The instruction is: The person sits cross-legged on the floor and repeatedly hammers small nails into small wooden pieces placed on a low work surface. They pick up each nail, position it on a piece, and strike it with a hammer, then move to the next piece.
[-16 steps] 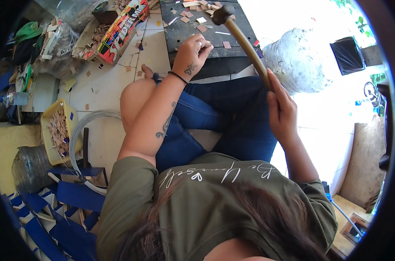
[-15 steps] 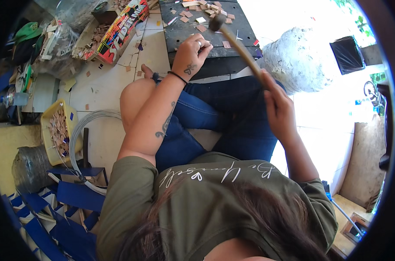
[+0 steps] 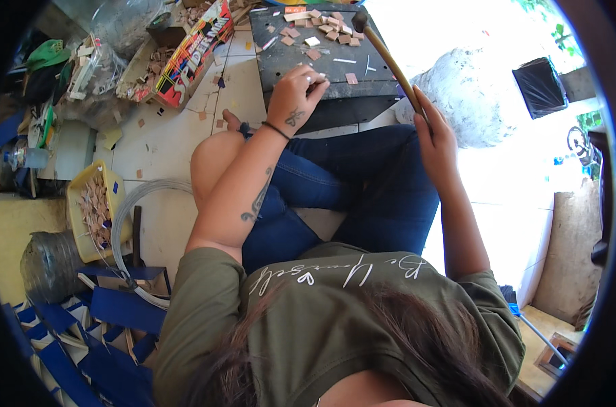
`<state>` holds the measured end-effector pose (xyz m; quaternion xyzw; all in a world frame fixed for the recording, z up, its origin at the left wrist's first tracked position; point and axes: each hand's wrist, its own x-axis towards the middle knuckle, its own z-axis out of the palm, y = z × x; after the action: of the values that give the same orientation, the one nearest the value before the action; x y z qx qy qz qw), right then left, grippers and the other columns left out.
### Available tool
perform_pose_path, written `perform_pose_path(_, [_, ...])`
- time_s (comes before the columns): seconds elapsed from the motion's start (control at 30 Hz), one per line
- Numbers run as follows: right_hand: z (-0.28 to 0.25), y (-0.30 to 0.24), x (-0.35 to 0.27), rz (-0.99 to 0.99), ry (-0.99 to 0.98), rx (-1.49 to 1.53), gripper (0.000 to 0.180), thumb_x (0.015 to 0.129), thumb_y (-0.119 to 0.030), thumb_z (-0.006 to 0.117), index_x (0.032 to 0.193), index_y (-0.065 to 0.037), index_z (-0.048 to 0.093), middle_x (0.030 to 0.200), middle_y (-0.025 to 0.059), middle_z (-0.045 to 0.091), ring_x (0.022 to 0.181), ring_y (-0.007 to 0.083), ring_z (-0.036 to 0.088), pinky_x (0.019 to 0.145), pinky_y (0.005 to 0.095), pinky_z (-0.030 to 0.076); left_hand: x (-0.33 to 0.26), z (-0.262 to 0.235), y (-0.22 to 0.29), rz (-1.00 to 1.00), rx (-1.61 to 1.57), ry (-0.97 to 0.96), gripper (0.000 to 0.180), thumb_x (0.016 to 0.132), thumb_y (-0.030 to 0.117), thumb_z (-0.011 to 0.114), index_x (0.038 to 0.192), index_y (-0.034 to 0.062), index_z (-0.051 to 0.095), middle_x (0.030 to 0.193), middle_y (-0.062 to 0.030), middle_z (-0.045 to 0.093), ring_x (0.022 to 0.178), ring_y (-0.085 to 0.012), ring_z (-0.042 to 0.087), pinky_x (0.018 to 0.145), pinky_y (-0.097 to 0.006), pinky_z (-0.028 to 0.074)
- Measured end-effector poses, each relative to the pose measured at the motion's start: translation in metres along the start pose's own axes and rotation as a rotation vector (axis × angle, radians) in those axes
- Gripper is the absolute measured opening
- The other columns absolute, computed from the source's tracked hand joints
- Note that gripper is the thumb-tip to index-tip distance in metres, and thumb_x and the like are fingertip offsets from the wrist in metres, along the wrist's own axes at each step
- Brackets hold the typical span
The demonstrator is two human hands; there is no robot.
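My right hand (image 3: 435, 136) is wrapped round the wooden handle of a hammer (image 3: 394, 66). The hammer is raised and slants away to the left, its dark head over the right side of a low black worktable (image 3: 281, 64). My left hand (image 3: 296, 93), a ring on one finger, hovers at the table's near edge with its fingertips pinched together. Whatever they may hold is too small to make out. Beyond it, small square wooden pieces (image 3: 332, 28) lie scattered on the tabletop. A thin white stick (image 3: 348, 61) and a lone brown square (image 3: 351, 79) lie to the right of my left hand.
On the left stand an open printed carton (image 3: 192, 57) of wood bits and a yellow basket (image 3: 77, 224) of small pieces. A wire coil (image 3: 121, 230) lies near blue partitioned boxes (image 3: 118, 308). A whitish, bulky sack-like shape (image 3: 464, 95) sits right of the table.
The hammer's head has swung up and to the right, away from my left hand. My left hand stays pinched at the table's near edge. The whole view has shifted slightly.
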<state>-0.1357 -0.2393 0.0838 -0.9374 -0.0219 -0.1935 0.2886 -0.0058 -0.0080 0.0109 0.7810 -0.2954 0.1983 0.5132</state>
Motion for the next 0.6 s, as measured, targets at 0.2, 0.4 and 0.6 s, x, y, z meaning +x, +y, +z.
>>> perform_pose_path(0.2, [0.051, 0.030, 0.027, 0.157, -0.033, -0.390, 0.040, 0.089, -0.017, 0.057, 0.128, -0.019, 0.055, 0.096, 0.0114, 0.056, 0.092, 0.0307, 0.060, 0.078, 0.0422, 0.048, -0.028, -0.114, -0.027, -0.130, 0.266, 0.170, 0.014, 0.085, 0.014, 0.067, 0.085, -0.0001, 0.068, 0.078, -0.0095, 0.064, 0.067, -0.0194, 0.060, 0.065, -0.029, 0.047])
perform_pose_path(0.4, [0.070, 0.019, 0.070, -0.216, 0.074, -0.382, 0.041, 0.085, -0.025, 0.064, 0.124, -0.018, 0.057, 0.117, 0.0083, 0.056, 0.115, 0.0280, 0.049, 0.098, 0.0425, 0.037, -0.149, -0.338, -0.052, -0.621, 0.946, 0.208, 0.017, 0.086, 0.017, 0.064, 0.092, 0.0007, 0.067, 0.085, -0.0163, 0.065, 0.079, -0.0299, 0.065, 0.069, -0.036, 0.050])
perform_pose_path(0.6, [0.125, -0.021, 0.155, -0.405, -0.216, -0.439, 0.025, 0.080, -0.027, 0.066, 0.101, -0.013, 0.069, 0.110, 0.0055, 0.061, 0.112, 0.0249, 0.052, 0.098, 0.0418, 0.038, -0.205, -0.434, -0.041, -0.988, 1.522, -0.026, 0.025, 0.085, 0.022, 0.064, 0.099, 0.0019, 0.068, 0.094, -0.0184, 0.066, 0.087, -0.0354, 0.064, 0.074, -0.043, 0.051])
